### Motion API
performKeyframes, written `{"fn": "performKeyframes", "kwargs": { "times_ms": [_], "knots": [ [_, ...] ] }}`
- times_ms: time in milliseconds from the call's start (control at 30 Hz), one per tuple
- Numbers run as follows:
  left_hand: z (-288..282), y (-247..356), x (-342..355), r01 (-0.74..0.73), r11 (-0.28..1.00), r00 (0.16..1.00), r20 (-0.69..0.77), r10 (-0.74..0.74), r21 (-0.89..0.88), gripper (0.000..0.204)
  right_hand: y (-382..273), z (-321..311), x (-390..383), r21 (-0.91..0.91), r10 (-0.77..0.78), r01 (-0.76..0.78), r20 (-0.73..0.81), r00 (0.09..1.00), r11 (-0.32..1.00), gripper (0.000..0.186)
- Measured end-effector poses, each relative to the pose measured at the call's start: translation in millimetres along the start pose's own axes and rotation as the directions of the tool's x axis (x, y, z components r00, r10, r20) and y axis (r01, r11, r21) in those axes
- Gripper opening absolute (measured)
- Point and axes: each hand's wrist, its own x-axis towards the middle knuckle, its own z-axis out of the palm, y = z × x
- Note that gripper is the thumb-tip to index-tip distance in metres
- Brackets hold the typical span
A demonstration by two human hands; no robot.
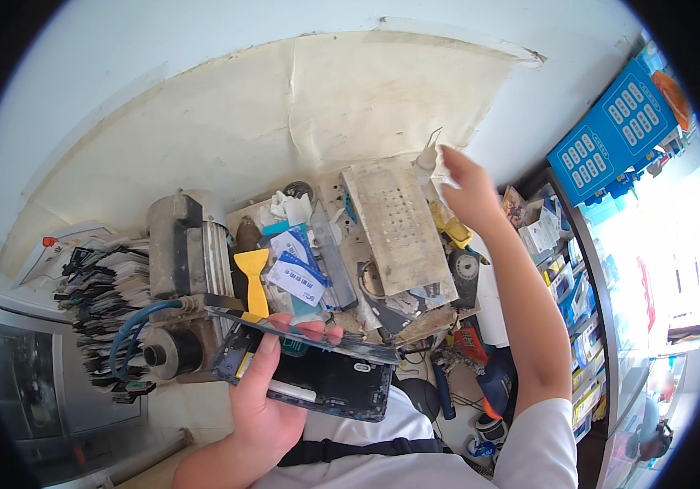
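Left hand: I see the left hand [272, 411] closed around a black phone housing [346, 381], thumb across its near side; fingertips show beyond the thumb, while the rest of those fingers is hidden from me.
Phone housing: in the left hand, low in my view, its inner side up and in front of the person's torso; the thumb covers part of it, including some of a pale strip.
Thin panel: a dark panel [364, 349] lies along the housing's far edge, seen nearly edge-on, fingertips against it; I can't tell whether the two are joined.
Right hand: the right hand [468, 186] is stretched far out, fingers partly curled and blurred; I can't tell how far open it is or whether it has hold of anything.
White bottle: the bottle [425, 158] with a bent thin spout stands just beside those fingers; contact is unclear to me.
Bench: a yellow scraper [253, 279] lies behind the panel, its lower end reaching the panel's edge; cards [297, 279] overlap beside it.
Metal box: the perforated box [399, 220] blocks part of the clutter beneath.
Left side: a stack of thin pieces [105, 301] is too jumbled to sort.
Right side: glare washes out the display case [597, 310].
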Motion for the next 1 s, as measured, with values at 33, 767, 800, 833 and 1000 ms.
{"fn": "performKeyframes", "kwargs": {
  "times_ms": [33, 767, 800, 833, 1000],
  "knots": [
    [-1, 1, 1, -0.002, 1.000, 1.000, 0.000, 0.002, 0.013, 0.038, -24, -13, -15, 0.085, -0.024, 0.030, -0.069, 0.997, 0.996, 0.056],
    [14, -12, 5, 0.078, 0.962, 0.972, 0.195, -0.131, 0.262, 0.054, -127, -34, -159, 0.313, -0.441, 0.375, 0.174, 0.880, 0.872, 0.036],
    [14, -11, 4, 0.092, 0.963, 0.972, 0.186, -0.142, 0.252, 0.054, -127, -33, -159, 0.315, -0.440, 0.375, 0.167, 0.882, 0.872, 0.035],
    [15, -10, 3, 0.107, 0.966, 0.971, 0.183, -0.152, 0.237, 0.055, -128, -33, -158, 0.327, -0.437, 0.370, 0.161, 0.885, 0.870, 0.033],
    [15, -5, 1, 0.132, 0.960, 0.970, 0.169, -0.177, 0.246, 0.056, -133, -33, -157, 0.361, -0.407, 0.332, 0.155, 0.900, 0.872, 0.029]
  ]
}}
